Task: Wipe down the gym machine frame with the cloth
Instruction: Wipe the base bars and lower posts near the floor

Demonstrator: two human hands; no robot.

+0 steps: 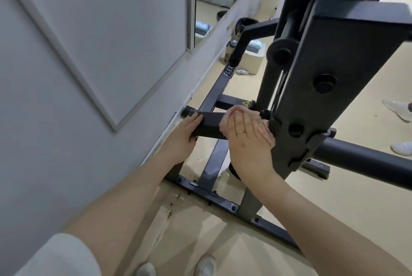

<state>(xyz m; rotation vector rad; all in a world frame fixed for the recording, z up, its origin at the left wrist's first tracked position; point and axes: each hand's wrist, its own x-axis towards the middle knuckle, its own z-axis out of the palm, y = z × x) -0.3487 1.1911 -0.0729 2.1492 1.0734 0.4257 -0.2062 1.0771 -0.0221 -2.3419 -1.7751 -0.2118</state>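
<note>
We're looking down at the centre of the frame, where a dark square bar [209,124] of the gym machine frame [330,88] juts out toward the grey wall panel [89,41] at left. Our left hand [182,136] grips that bar near its capped end, fingers curled over the top edge and thumb underneath, and we judge that's to steady ourselves and the bar while the other hand works. Our right hand [247,137] lies flat, fingers straight and together, pressing the pink cloth [225,126] down onto the same bar just beside the big upright bracket [323,106]. The cloth drapes over the top and the near side of the bar, so one pass likely cleans two faces at once. The two hands sit near each other on the bar, not touching.

Lower in the frame, the bolted base rail [223,199] runs across the tan floor [356,220], with our shoes [206,265] at the bottom edge. At right, a thick round tube [367,159] sticks out. We'd say the wipe is mid-stroke on this bar, with plenty of frame not yet covered.
</note>
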